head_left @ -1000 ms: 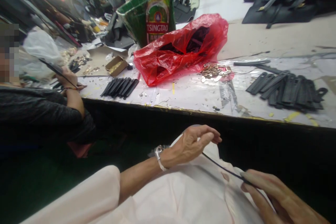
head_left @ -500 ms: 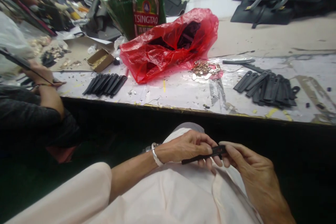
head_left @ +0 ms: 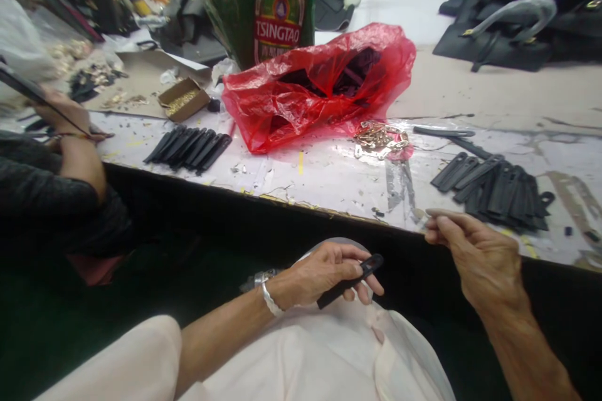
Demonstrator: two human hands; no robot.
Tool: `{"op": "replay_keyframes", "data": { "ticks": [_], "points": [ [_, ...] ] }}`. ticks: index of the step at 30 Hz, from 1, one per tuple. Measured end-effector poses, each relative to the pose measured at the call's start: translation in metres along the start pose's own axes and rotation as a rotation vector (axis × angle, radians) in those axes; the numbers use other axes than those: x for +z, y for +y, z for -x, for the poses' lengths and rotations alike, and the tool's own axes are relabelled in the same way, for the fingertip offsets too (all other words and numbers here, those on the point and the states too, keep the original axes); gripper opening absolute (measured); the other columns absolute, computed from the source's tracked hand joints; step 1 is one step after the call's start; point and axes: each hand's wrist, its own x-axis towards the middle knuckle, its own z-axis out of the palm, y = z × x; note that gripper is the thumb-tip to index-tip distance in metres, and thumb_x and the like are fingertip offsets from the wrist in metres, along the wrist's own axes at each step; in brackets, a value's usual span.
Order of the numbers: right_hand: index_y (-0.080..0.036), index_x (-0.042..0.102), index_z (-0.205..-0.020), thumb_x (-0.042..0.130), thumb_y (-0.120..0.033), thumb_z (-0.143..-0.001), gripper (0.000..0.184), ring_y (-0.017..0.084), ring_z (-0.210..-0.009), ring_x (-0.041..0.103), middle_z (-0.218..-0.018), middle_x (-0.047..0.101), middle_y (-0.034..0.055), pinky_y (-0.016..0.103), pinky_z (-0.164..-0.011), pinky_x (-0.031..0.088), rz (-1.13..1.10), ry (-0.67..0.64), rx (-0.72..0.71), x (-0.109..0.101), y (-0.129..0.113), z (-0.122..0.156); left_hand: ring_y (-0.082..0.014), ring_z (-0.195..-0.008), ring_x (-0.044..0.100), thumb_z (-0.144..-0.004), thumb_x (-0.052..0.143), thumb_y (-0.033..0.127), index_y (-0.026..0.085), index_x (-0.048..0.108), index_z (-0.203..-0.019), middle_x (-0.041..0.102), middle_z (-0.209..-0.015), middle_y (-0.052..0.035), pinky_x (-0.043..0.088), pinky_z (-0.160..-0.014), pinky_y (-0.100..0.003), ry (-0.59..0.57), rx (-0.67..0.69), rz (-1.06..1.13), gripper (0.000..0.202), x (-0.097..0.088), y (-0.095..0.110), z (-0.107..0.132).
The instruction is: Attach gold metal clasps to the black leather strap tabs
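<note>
My left hand (head_left: 324,274) is shut on a short black leather strap (head_left: 350,282) above my pale pink lap, its rounded end sticking out past my fingers. My right hand (head_left: 475,250) hangs apart from the strap, just over the table's front edge (head_left: 329,210), with thumb and forefinger closed together and nothing visible between them. Nearest to those fingertips is a pile of black leather straps (head_left: 498,197) on the table. A silver bangle (head_left: 268,297) circles my left wrist.
A red plastic bag (head_left: 310,91) and a green Tsingtao bag (head_left: 258,6) stand on the table, beside brass fittings (head_left: 379,140), a cardboard box (head_left: 183,99) and a row of black straps (head_left: 188,147). Black handbags (head_left: 503,25) lie behind. A co-worker's hand (head_left: 66,116) holds a thin black strip at left.
My right hand has let go of the strap and moved forward to the table edge. My left hand keeps the strap, now tilted upward at its far end.
</note>
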Motion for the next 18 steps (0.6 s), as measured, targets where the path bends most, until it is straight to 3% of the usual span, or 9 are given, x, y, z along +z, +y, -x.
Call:
{"op": "replay_keyframes", "data": {
  "ticks": [6,10,13,18],
  "points": [
    [-0.02,0.074,-0.094,0.066,-0.045,-0.077,0.032,0.019,-0.064,0.064,-0.068,0.068,0.0022,0.028,-0.061,0.051,0.116,-0.013,-0.088,0.013,-0.002,-0.04,-0.0123,-0.061,0.064,-0.077,0.072,0.038,0.009,0.058,-0.109,0.068,-0.083,-0.0103,0.044,-0.056,-0.021,0.092,0.032,0.076,0.045,-0.004,0.001,-0.005],
    [-0.017,0.074,-0.094,0.066,-0.046,-0.076,0.035,0.02,-0.059,0.064,-0.062,0.066,0.002,0.029,-0.059,0.051,0.165,-0.027,-0.139,0.022,-0.017,-0.054,-0.0102,-0.058,0.061,-0.078,0.071,0.036,0.009,0.056,-0.103,0.068,-0.08,-0.0091,0.039,-0.05,-0.018,0.113,0.067,0.136,0.039,-0.004,0.003,-0.011],
    [-0.017,0.074,-0.094,0.066,-0.044,-0.079,0.032,0.019,-0.058,0.062,-0.061,0.065,0.0013,0.028,-0.059,0.051,0.14,-0.083,-0.181,0.031,-0.034,-0.046,-0.008,-0.051,0.057,-0.08,0.069,0.04,0.01,0.055,-0.098,0.068,-0.077,-0.0086,0.033,-0.045,-0.017,0.138,0.124,0.127,0.038,-0.002,0.007,-0.015],
    [-0.019,0.074,-0.096,0.065,-0.035,-0.085,0.021,0.016,-0.06,0.062,-0.069,0.066,0.0013,0.024,-0.059,0.053,0.021,-0.238,-0.247,0.048,-0.045,-0.002,-0.0082,-0.046,0.056,-0.081,0.067,0.047,0.012,0.052,-0.097,0.067,-0.072,-0.0064,0.036,-0.044,-0.018,0.175,0.203,0.057,0.041,-0.002,0.015,-0.02]
  ]
}}
